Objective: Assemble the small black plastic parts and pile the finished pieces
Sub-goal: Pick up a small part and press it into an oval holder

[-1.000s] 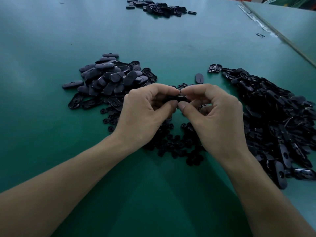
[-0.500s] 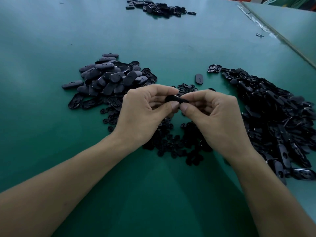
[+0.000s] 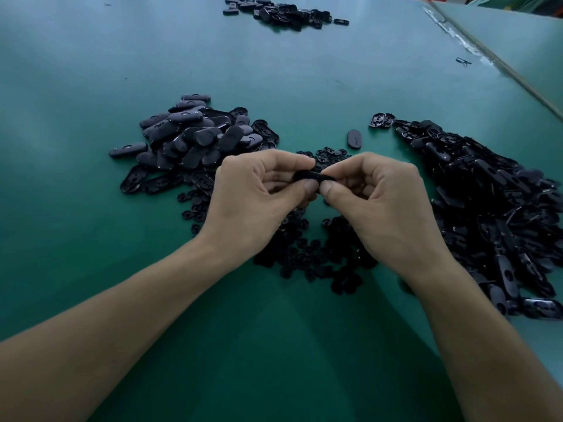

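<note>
Between both hands I hold one small black oval part (image 3: pixel 313 176) above the green table. My left hand (image 3: pixel 259 199) pinches its left end with thumb and forefinger, and my right hand (image 3: pixel 384 205) pinches its right end the same way. A heap of closed oval pieces (image 3: pixel 195 138) lies at the left. A big heap of open black shells (image 3: pixel 493 208) lies at the right. Small round black inserts (image 3: pixel 316 251) are scattered under and between my wrists.
A single oval piece (image 3: pixel 354 138) and an open shell (image 3: pixel 381 120) lie beyond my hands. Another black pile (image 3: pixel 283 12) sits at the far edge. A table seam (image 3: pixel 487 56) runs diagonally at the upper right, with a tiny loose part (image 3: pixel 463 61) beside it.
Both hands have drifted slightly toward me and lower while keeping the same pinch on the part; the piles have not moved.
</note>
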`<state>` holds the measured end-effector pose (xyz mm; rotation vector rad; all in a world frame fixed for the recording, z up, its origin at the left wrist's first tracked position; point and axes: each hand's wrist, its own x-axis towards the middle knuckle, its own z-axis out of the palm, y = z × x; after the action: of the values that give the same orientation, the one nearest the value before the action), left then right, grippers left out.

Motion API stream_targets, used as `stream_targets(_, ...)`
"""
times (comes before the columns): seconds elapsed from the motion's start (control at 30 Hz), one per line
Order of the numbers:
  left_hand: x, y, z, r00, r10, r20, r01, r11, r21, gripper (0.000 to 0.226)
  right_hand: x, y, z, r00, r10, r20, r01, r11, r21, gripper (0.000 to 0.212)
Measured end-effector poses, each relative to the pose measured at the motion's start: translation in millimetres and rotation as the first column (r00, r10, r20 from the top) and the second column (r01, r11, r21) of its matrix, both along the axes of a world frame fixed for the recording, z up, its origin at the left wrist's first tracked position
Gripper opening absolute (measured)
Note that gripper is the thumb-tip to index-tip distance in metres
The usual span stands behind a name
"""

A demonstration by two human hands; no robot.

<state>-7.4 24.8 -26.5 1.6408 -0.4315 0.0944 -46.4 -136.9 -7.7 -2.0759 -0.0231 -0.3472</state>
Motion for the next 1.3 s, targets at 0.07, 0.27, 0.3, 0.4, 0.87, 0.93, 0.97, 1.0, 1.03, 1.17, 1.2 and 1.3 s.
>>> stream_targets(0.07, 0, 0, -1, 1.0, 0.012, -0.006, -0.012, 1.0, -0.004, 0.028, 0, 0, 0, 1.0, 0.006, 0.004, -0.006, 1.0, 0.007, 0.01)
stream_targets(0.27, -1, -1, -4, 0.999, 0.029, -0.024, -0.029, 0.999, -0.014, 0.027, 1, -3, 1, 1.0, 0.001, 0.008, 0.0, 0.999, -0.032, 0.011)
stream_targets(0.3, 0, -1, -4, 0.999, 0.029, -0.031, -0.03, 0.999, -0.028, 0.026, 2, -5, 1, 0.999, -0.027, 0.018, 0.028, 0.998, -0.055, 0.01)
stream_targets(0.4, 2, 0, -5, 0.995, 0.098, -0.028, -0.099, 0.992, -0.074, 0.023, 6, -17, 2, 0.984, -0.168, 0.066, 0.18, 0.943, -0.279, 0.019)
stream_targets(0.87, 13, 1, -3, 0.924, 0.244, -0.296, -0.315, 0.923, -0.222, 0.087, 7, -34, -2, 0.914, -0.404, -0.031, 0.307, 0.739, -0.599, 0.029)
stream_targets(0.93, 14, 1, -3, 0.928, 0.253, -0.273, -0.311, 0.931, -0.192, 0.09, 7, -34, -2, 0.912, -0.41, 0.002, 0.339, 0.753, -0.564, 0.029)
stream_targets(0.97, 14, 1, -3, 0.931, 0.261, -0.256, -0.311, 0.934, -0.175, 0.092, 6, -33, -2, 0.915, -0.403, 0.016, 0.346, 0.763, -0.546, 0.029)
stream_targets(1.0, 14, 1, -3, 0.932, 0.271, -0.24, -0.313, 0.937, -0.156, 0.093, 6, -32, -1, 0.92, -0.39, 0.025, 0.346, 0.781, -0.52, 0.029)
stream_targets(1.03, 13, 2, -4, 0.933, 0.28, -0.225, -0.315, 0.939, -0.138, 0.094, 5, -29, 0, 0.929, -0.368, 0.036, 0.339, 0.809, -0.48, 0.029)
stream_targets(1.17, 11, 3, -9, 0.943, 0.288, -0.166, -0.31, 0.942, -0.126, 0.092, 4, -25, 3, 0.968, -0.25, 0.016, 0.249, 0.952, -0.179, 0.032)
stream_targets(1.2, 11, 3, -9, 0.945, 0.29, -0.148, -0.309, 0.943, -0.123, 0.091, 4, -23, 3, 0.974, -0.225, -0.009, 0.223, 0.97, -0.093, 0.029)
stream_targets(1.3, 10, 3, -8, 0.947, 0.306, -0.099, -0.317, 0.94, -0.124, 0.084, 3, -17, 2, 0.988, -0.145, -0.046, 0.148, 0.985, 0.085, 0.023)
